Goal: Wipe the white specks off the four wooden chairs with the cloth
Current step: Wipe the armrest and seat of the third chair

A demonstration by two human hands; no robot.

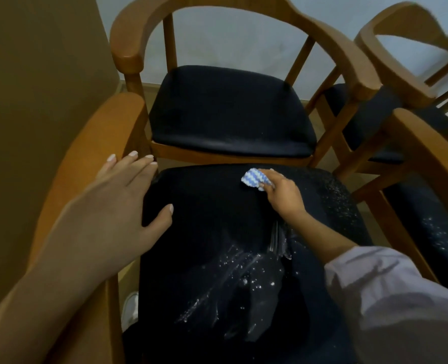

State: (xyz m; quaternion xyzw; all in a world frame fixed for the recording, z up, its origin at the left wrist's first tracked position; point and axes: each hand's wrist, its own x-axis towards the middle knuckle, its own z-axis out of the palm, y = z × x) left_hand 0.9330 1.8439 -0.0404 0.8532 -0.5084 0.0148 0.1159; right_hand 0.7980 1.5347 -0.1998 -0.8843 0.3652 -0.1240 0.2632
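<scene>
Chairs (139, 30) of orange-brown wood with dark seat pads fill the view, 4 in all, beside a tan wall (33, 74) at the left. On the left armrest of the near chair (99, 137) rests the left hand (123, 200), flat, fingers straight and slightly spread, thumb reaching onto the edge of the seat pad. To its right, at the far edge of that pad, lies the blue-and-white cloth (254, 177), bunched and pinched between the fingers and thumb of the right hand (283, 197), which presses it onto the pad; a pale sleeve (388, 290) covers the forearm. White specks (244, 269) streak the near part of the pad and dot its right side. Behind stands the far chair (230, 111); further right are the far right chair (392, 72) and the near right chair (427, 143), whose pad also bears specks.
</scene>
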